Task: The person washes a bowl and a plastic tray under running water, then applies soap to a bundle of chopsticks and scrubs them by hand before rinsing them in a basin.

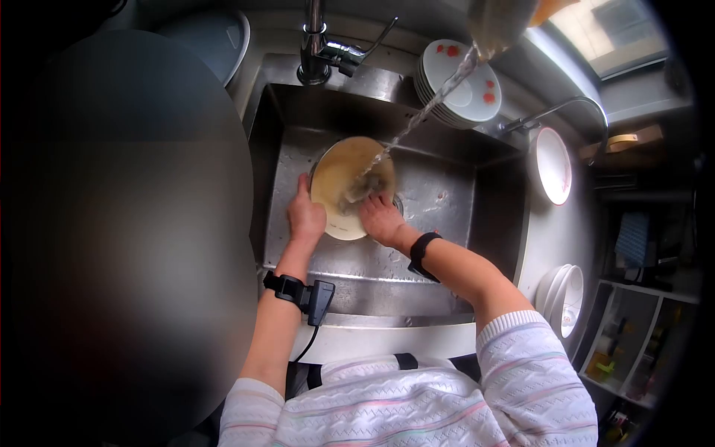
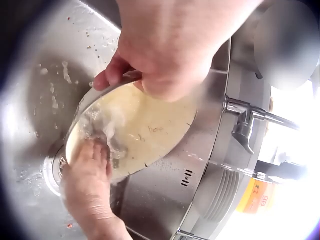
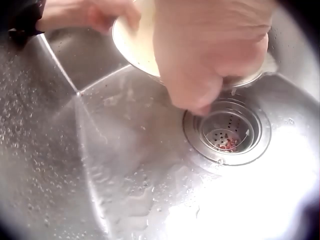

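Observation:
My left hand (image 1: 306, 216) grips the near-left rim of a cream-lined pot (image 1: 342, 167), tilted in the steel sink. In the left wrist view, its fingers (image 2: 114, 70) lie outside the wall and the thumb is over the rim. My right hand (image 1: 383, 222) reaches into the pot, with extended fingers against its lower inner side. A stream of water (image 1: 436, 100) falls in beside these fingers, and splashing water partly hides their tips. Next to the pot, the drain strainer (image 3: 225, 142) has reddish scraps in it.
A tap (image 1: 316, 45) stands behind the sink (image 1: 439, 257). Stacked flowered plates (image 1: 469, 93) sit at the back right corner. A white bowl (image 1: 553, 165) and several nested bowls (image 1: 570, 302) line the right counter. A thin curved spout (image 1: 588, 104) rises there too.

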A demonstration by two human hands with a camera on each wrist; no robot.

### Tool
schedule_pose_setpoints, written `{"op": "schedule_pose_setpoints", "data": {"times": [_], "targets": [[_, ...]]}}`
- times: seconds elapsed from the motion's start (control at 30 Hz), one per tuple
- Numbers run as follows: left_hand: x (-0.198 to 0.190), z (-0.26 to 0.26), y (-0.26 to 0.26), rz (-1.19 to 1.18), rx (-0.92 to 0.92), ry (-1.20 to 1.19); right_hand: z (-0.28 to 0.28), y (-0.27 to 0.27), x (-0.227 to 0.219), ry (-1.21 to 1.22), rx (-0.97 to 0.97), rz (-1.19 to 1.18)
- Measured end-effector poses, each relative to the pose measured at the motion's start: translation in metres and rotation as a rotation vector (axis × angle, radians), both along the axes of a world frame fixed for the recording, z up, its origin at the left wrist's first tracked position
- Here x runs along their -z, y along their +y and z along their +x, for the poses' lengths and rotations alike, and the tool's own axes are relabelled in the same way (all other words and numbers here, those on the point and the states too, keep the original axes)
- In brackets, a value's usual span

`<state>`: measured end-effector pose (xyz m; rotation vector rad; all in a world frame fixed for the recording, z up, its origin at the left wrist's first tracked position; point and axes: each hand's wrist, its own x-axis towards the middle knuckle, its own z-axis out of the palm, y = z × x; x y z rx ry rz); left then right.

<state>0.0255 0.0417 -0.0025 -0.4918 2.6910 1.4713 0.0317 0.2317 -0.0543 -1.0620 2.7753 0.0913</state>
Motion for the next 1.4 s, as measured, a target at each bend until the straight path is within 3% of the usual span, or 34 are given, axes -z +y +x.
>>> {"op": "schedule_pose_setpoints", "data": {"times": [0.07, 0.1, 0.13, 0.17, 0.2, 0.23, 0.3, 0.33, 0.4, 0.43, 0.47, 0.5, 0.57, 0.63, 0.7, 0.73, 0.77, 0.83, 0.9, 0.97, 1.03, 1.1, 1.17, 1.2, 1.27, 1.3, 1.37, 1.4], "targets": [[-0.005, -0.005, -0.002, 0.030, -0.063, -0.258, 0.002, -0.010, -0.002, -0.086, -0.011, 0.007], [-0.003, -0.006, -0.004, 0.027, -0.069, -0.257, 0.003, -0.018, -0.003, -0.170, -0.022, 0.010], [0.005, -0.005, -0.007, 0.339, -0.044, -0.439, 0.004, -0.030, -0.008, -0.345, 0.108, -0.189], [0.014, -0.003, -0.008, 0.655, -0.017, -0.614, 0.004, -0.041, -0.004, -0.355, 0.154, -0.426], [0.032, 0.001, -0.001, 0.723, -0.108, -0.453, 0.001, -0.059, -0.016, -0.459, 0.217, -0.561], [0.040, 0.003, -0.004, 0.719, -0.107, -0.453, -0.002, -0.072, -0.029, -0.564, 0.283, -0.700], [0.051, 0.002, -0.012, 0.654, -0.211, -0.428, -0.002, -0.074, -0.037, -0.644, 0.256, -0.691], [0.024, 0.002, -0.009, 0.595, -0.232, -0.420, -0.001, -0.072, -0.035, -0.733, 0.223, -0.677], [0.012, 0.004, -0.015, 0.479, -0.203, -0.357, 0.015, -0.036, -0.013, -0.297, 0.039, -0.356], [0.006, 0.003, -0.016, 0.374, -0.174, -0.287, 0.005, -0.014, -0.008, -0.283, -0.032, -0.018], [-0.015, 0.001, -0.010, 0.286, -0.145, -0.361, -0.008, 0.002, -0.020, -0.178, -0.088, 0.108], [-0.010, 0.001, -0.006, 0.292, -0.141, -0.362, -0.019, 0.011, -0.027, -0.107, -0.119, 0.192], [0.006, 0.002, 0.003, 0.147, -0.111, -0.194, -0.022, 0.002, -0.033, -0.196, 0.016, 0.280], [0.015, 0.004, 0.002, 0.145, -0.102, -0.144, -0.006, -0.027, -0.040, -0.648, 0.152, 0.133], [0.016, 0.004, -0.002, 0.130, -0.095, -0.102, 0.019, -0.053, -0.026, -0.760, 0.222, -0.486], [0.014, 0.005, -0.005, 0.033, -0.058, -0.077, 0.027, -0.057, -0.023, -0.702, 0.225, -0.550], [0.013, 0.007, -0.006, -0.060, -0.019, -0.051, 0.028, -0.049, -0.020, -0.709, 0.232, -0.556], [0.006, 0.008, -0.005, -0.041, 0.000, -0.037, 0.012, -0.016, -0.023, -0.345, 0.079, 0.027], [0.000, 0.007, -0.005, -0.017, 0.010, -0.024, -0.006, -0.004, -0.028, -0.139, 0.050, 0.124], [-0.004, 0.003, -0.002, -0.038, -0.030, -0.095, 0.000, -0.021, -0.031, -0.192, 0.123, 0.120], [0.000, 0.002, -0.004, -0.049, -0.037, -0.064, 0.028, -0.043, -0.036, -0.527, 0.145, -0.182], [0.004, 0.006, -0.007, -0.070, -0.044, -0.044, 0.034, -0.034, -0.028, -0.510, 0.134, -0.306], [0.005, 0.004, -0.007, -0.176, 0.036, -0.010, 0.013, -0.009, -0.010, -0.110, -0.013, 0.045], [-0.007, 0.002, -0.003, -0.177, 0.036, -0.006, 0.004, -0.007, -0.002, 0.015, 0.000, -0.013], [-0.041, -0.004, 0.008, 0.135, -0.122, -0.326, -0.002, -0.018, -0.001, -0.068, 0.012, 0.035], [-0.033, -0.002, 0.006, 0.134, -0.123, -0.320, -0.004, -0.025, -0.001, -0.153, 0.021, 0.083], [-0.005, 0.004, -0.003, 0.522, -0.211, -0.344, 0.002, -0.037, 0.010, -0.132, 0.005, -0.037], [-0.001, 0.006, -0.004, 0.515, -0.214, -0.346, 0.004, -0.046, 0.007, -0.226, 0.072, -0.262]]}}
